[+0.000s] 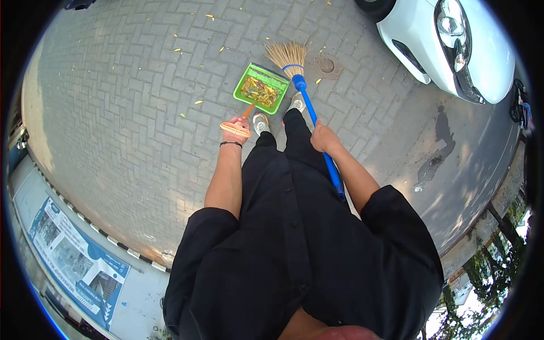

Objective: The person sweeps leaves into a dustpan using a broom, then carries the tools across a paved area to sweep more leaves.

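My left hand is closed round the orange handle of a green dustpan. Yellow and brown leaves lie heaped in the pan, which is in front of my shoes. My right hand grips the blue shaft of a broom. Its straw bristles fan out on the far side, just right of the dustpan's upper corner. The lower end of the shaft runs back beside my right thigh.
Grey brick paving spreads all round, with scattered yellow leaves. A round metal cover is set in the ground right of the bristles. A white car stands at upper right. A blue and white banner is at lower left.
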Available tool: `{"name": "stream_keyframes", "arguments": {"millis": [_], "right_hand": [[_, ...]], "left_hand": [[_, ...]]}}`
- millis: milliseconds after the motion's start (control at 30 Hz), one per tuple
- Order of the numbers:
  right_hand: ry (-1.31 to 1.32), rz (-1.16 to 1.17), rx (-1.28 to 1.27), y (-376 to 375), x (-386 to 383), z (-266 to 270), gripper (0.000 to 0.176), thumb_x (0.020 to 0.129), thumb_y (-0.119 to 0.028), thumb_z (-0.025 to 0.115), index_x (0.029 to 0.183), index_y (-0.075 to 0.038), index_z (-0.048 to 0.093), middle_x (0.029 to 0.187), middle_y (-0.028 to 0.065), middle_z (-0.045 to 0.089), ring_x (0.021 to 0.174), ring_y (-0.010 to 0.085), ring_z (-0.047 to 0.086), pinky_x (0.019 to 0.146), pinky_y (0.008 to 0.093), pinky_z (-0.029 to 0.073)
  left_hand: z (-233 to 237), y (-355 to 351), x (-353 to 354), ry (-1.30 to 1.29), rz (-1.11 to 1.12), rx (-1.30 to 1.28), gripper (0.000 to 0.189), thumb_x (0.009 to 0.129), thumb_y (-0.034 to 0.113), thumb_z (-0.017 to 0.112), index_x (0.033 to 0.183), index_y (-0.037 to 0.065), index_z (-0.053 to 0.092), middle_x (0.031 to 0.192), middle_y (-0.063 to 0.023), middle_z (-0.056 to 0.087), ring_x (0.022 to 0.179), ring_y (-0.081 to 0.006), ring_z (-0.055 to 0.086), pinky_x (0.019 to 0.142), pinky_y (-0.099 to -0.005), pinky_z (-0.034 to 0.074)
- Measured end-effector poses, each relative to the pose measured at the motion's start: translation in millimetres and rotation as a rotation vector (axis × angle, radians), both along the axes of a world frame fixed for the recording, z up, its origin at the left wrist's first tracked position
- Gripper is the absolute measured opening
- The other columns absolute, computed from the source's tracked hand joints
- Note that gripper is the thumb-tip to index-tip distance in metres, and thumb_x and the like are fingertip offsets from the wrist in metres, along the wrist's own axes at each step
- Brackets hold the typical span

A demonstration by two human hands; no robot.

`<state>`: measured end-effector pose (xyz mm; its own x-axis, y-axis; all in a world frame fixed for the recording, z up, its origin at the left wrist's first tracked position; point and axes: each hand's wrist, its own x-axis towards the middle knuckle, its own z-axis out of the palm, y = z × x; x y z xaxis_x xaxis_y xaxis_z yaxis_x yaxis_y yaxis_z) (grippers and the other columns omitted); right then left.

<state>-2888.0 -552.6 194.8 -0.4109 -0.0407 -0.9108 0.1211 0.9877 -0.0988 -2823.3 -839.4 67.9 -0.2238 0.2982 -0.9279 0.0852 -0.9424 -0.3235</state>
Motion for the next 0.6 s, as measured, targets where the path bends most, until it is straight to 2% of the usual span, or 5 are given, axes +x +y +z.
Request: {"name": "stream_keyframes", "arguments": {"millis": [100, 200, 300, 467, 600], "right_hand": [[0.04, 0.049, -0.08, 3.1, 44.5, 37.4, 0.048, 0.084, -0.014, 0.042, 0.124, 0.011, 0.033, 0.084, 0.0292, 0.06, 0.076, 0.0372, 0.063, 0.069, 0.0434, 0.05], [-0.172, -0.228, -0.125, -17.4, 29.6, 119.5, 0.044, 0.086, -0.018, 0.046, 0.122, 0.007, 0.041, 0.073, 0.0244, 0.061, 0.057, 0.031, 0.061, 0.056, 0.0403, 0.049], [-0.106, -0.331, -0.073, -24.7, 37.5, 148.1, 0.041, 0.086, -0.019, 0.048, 0.119, 0.005, 0.046, 0.064, 0.0188, 0.058, 0.047, 0.0241, 0.056, 0.047, 0.0365, 0.046], [0.024, -0.608, -0.036, -1.6, 42.9, 128.9, 0.035, 0.087, -0.02, 0.047, 0.112, 0.005, 0.049, 0.056, 0.0093, 0.052, 0.044, 0.0182, 0.052, 0.039, 0.0337, 0.042], [0.158, -0.702, 0.048, 20.5, 45.3, 78.8, 0.03, 0.086, -0.019, 0.049, 0.104, 0.004, 0.051, 0.056, 0.0065, 0.049, 0.043, 0.0156, 0.048, 0.038, 0.032, 0.041]], "left_hand": [[-5.7, -11.8, 14.8, 0.046, -0.051, 0.04, 0.025, 0.087, 0.016, 0.037, 0.092, -0.008, 0.038, 0.073, -0.0152, 0.049, 0.053, -0.0189, 0.051, 0.045, -0.0259, 0.046], [-2.4, -18.2, 19.6, 0.096, -0.121, 0.089, 0.026, 0.087, 0.015, 0.039, 0.094, -0.01, 0.039, 0.071, -0.0141, 0.05, 0.055, -0.0176, 0.053, 0.046, -0.0241, 0.047], [-0.2, -18.6, 23.6, 0.096, -0.117, 0.082, 0.025, 0.088, 0.013, 0.038, 0.099, -0.009, 0.035, 0.076, -0.0159, 0.049, 0.053, -0.0169, 0.048, 0.046, -0.025, 0.043], [10.4, -39.1, 27.6, 0.134, -0.231, 0.147, 0.014, 0.085, 0.011, 0.04, 0.079, -0.001, 0.041, 0.066, -0.0096, 0.047, 0.051, -0.0153, 0.046, 0.046, -0.0241, 0.041], [-3.5, -61.5, 23.3, 0.227, -0.377, 0.127, 0.012, 0.081, 0.01, 0.042, 0.078, -0.002, 0.041, 0.063, -0.0093, 0.046, 0.05, -0.0164, 0.046, 0.045, -0.0246, 0.041]]}}
